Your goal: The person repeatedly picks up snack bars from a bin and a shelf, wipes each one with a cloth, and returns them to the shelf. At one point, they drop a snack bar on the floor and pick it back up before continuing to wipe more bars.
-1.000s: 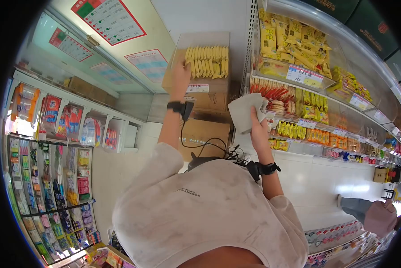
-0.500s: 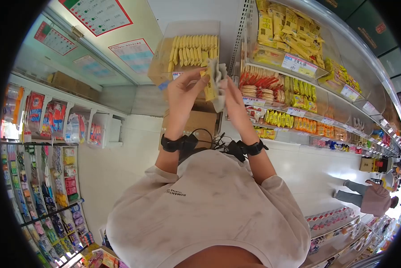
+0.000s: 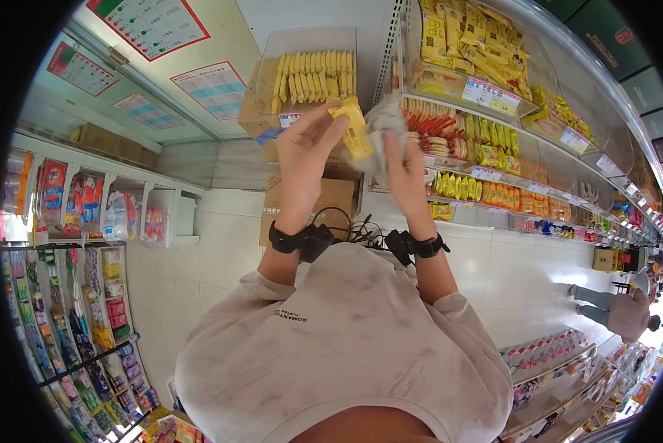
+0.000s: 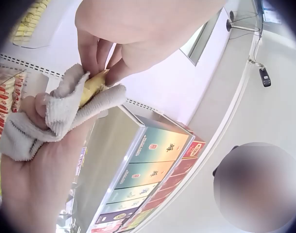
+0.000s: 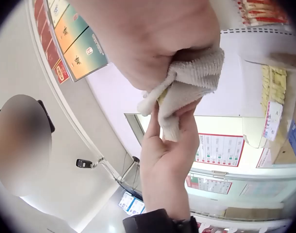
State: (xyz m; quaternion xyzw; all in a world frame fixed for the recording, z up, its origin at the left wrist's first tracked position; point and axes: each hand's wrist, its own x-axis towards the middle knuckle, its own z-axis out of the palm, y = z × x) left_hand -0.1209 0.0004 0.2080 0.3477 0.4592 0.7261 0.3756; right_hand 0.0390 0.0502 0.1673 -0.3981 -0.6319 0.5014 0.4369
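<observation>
My left hand (image 3: 306, 151) pinches one end of a small yellow snack packet (image 3: 355, 134) between thumb and fingers, in front of the bin. A grey-white cloth (image 3: 385, 122) is gripped by my right hand (image 3: 405, 176) at the packet's right side. In the left wrist view the ribbed cloth (image 4: 65, 109) wraps partly around the packet (image 4: 91, 90), with the left fingertips at its upper end. From the right wrist, the cloth (image 5: 199, 75) bunches under the right hand and covers most of the packet.
A clear bin (image 3: 261, 85) of upright yellow packets stands beyond my hands, above cardboard boxes (image 3: 331, 203). Snack shelves (image 3: 486, 136) run along the right. Hanging goods (image 3: 66, 199) line the left. Black cables (image 3: 346, 221) hang near my waist. A person (image 3: 623, 314) stands far right.
My left hand has come back from the bin with a yellow packet. My right hand has brought the cloth inward against it. Since then the packet has tilted and the cloth has shifted slightly right.
</observation>
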